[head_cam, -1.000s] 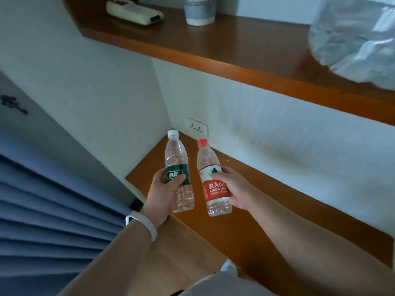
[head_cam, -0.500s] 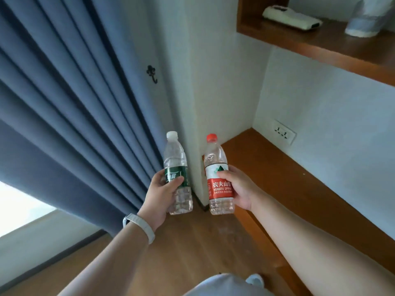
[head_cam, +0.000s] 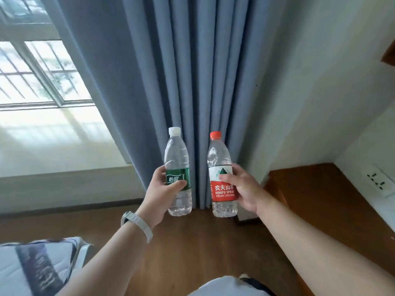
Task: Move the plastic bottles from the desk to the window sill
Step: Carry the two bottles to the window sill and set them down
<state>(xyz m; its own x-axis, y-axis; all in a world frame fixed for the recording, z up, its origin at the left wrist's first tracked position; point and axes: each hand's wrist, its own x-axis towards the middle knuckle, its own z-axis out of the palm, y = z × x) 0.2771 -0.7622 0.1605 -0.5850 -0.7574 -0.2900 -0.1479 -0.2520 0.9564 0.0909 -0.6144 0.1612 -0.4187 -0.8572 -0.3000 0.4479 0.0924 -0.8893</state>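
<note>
Since 0.5 s earlier you had turned from the desk (head_cam: 316, 189) toward the window sill (head_cam: 59, 133); your left hand (head_cam: 164, 193) gripped the green-label bottle (head_cam: 177, 167), your right hand (head_cam: 243, 189) the red-label bottle (head_cam: 222, 186), both upright, airborne.

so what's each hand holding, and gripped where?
Left hand: green-label bottle, gripped around the label. Right hand: red-label bottle, gripped around the label. Both upright, off the desk.
</note>
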